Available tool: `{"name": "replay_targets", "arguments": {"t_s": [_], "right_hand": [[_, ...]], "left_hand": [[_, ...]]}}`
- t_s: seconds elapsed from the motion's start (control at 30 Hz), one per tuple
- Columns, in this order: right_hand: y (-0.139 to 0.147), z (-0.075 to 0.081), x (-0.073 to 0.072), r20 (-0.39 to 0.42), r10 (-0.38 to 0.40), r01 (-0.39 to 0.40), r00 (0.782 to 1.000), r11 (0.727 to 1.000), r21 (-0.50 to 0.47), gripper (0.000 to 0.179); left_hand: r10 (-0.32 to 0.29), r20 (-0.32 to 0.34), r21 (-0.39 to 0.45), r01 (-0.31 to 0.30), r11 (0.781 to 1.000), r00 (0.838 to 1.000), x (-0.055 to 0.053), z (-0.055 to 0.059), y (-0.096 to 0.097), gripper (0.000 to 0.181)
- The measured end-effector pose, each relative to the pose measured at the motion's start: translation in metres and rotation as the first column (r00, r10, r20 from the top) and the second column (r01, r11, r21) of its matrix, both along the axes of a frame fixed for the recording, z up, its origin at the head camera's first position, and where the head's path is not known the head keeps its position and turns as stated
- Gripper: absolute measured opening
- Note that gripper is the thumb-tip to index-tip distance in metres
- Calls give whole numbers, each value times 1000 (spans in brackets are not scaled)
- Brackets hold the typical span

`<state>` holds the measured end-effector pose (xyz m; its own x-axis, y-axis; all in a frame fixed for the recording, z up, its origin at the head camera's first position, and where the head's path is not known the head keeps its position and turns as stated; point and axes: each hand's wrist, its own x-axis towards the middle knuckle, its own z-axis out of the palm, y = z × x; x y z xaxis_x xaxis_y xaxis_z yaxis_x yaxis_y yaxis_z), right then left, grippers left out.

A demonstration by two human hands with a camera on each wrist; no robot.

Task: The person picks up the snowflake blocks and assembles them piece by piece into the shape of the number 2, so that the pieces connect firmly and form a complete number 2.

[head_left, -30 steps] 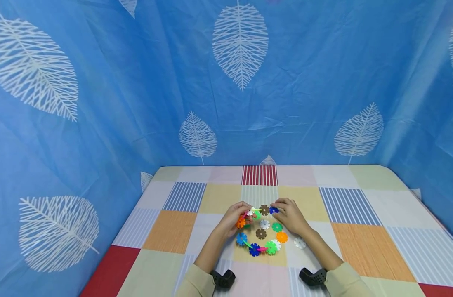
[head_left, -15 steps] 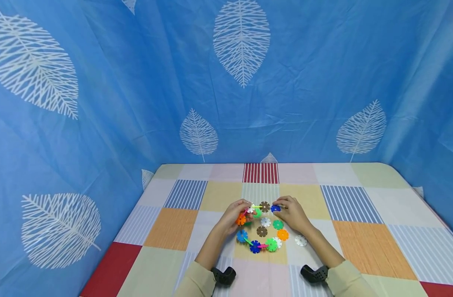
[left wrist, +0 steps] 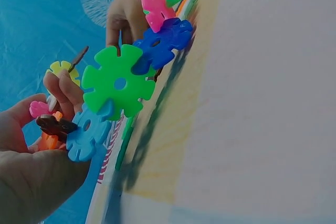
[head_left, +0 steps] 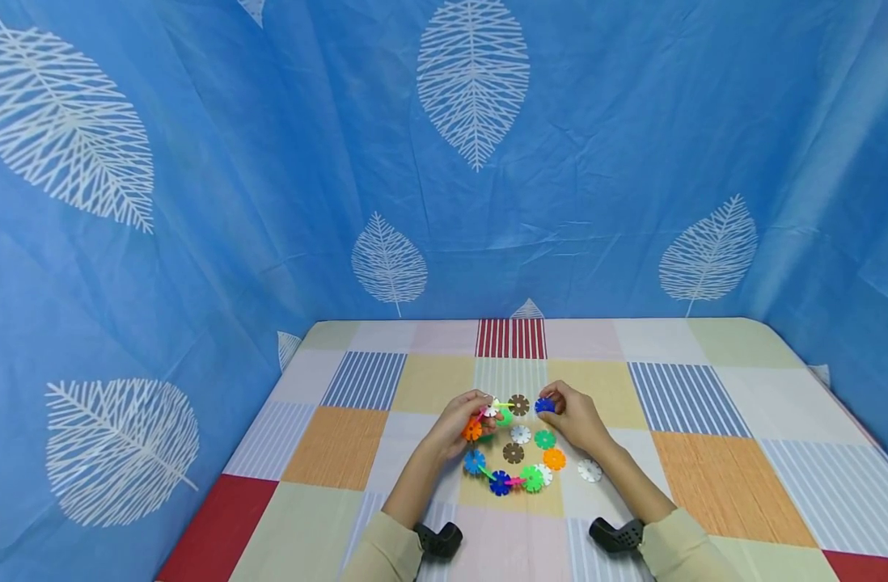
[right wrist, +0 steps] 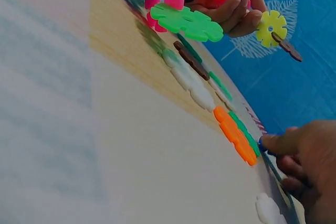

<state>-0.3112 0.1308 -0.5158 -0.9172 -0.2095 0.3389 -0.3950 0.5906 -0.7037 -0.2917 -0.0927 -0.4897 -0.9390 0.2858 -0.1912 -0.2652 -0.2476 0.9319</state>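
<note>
We count eleven notched discs in the curved chain (head_left: 500, 483): two brown, two pink, two green, and one each of yellow, white, orange, light blue and dark blue. One of the browns shows only in the left wrist view, between orange and light blue. Around and within the curve we count eight loose discs on the worktop (head_left: 764, 388): three white discs (head_left: 589, 470), three green discs (head_left: 544, 439), one brown disc (head_left: 513, 453) and one orange disc (head_left: 554, 459). A single blue disc (head_left: 544, 405) makes twenty in all.

Our left hand (head_left: 454, 425) has its fingers curled around the chain's left side, near the white, pink and orange pieces. Our right hand (head_left: 578, 419) pinches the blue disc between thumb and fingers, just beside the chain's brown end and apart from it. Both forearms reach in from the near side and angle toward each other, each wearing a black wrist device (head_left: 439, 543).

The worktop's far edge lies well beyond our hands, against the blue sheet (head_left: 589, 162). Wide patchwork stretches to the left and right of our arms.
</note>
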Motion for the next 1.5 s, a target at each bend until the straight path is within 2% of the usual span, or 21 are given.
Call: {"name": "replay_targets", "arguments": {"t_s": [0.1, 0.17, 0.23, 0.3, 0.33, 0.5, 0.7, 0.9, 1.2, 1.37, 1.5], "right_hand": [[1, 4, 1, 46, 52, -45, 998, 988, -145, 21], [3, 8, 2, 65, 103, -81, 993, 955, -284, 20], [4, 14, 3, 51, 144, -113, 988, 912, -395, 19], [5, 19, 4, 28, 183, -149, 983, 874, -462, 19], [5, 21, 4, 18, 198, -166, 980, 865, -473, 19], [2, 27, 7, 22, 266, -223, 964, 850, -477, 18], [-1, 27, 10, 55, 276, -217, 960, 852, -477, 17], [-2, 25, 8, 38, 294, -235, 955, 830, -506, 16], [-2, 22, 9, 29, 324, -264, 946, 817, -512, 14], [-2, 25, 12, -1, 337, -291, 941, 811, -507, 8], [-7, 38, 21, -57, 350, -334, 935, 816, -472, 7]], "left_hand": [[8, 5, 9, -8, 1000, 1000, -1, -1, 0, 10], [23, -2, 19, -23, 1000, 1000, -2, -2, -1, 11], [39, -15, 30, -39, 999, 999, -2, -1, -1, 11], [50, -28, 39, -49, 998, 998, -3, -1, -2, 11], [50, -29, 45, -48, 998, 998, -3, -1, -2, 11], [38, -26, 45, -37, 998, 999, -3, 1, -2, 12], [42, -30, 53, -41, 998, 999, -2, 3, -2, 12], [50, -16, 65, -48, 997, 999, -2, 2, -3, 14], [44, -17, 45, -43, 998, 999, -1, 2, 0, 14], [0, -40, -9, -1, 1000, 999, 1, 4, 0, 15], [-89, -74, -134, 78, 988, 993, 2, 6, -2, 27]]}}
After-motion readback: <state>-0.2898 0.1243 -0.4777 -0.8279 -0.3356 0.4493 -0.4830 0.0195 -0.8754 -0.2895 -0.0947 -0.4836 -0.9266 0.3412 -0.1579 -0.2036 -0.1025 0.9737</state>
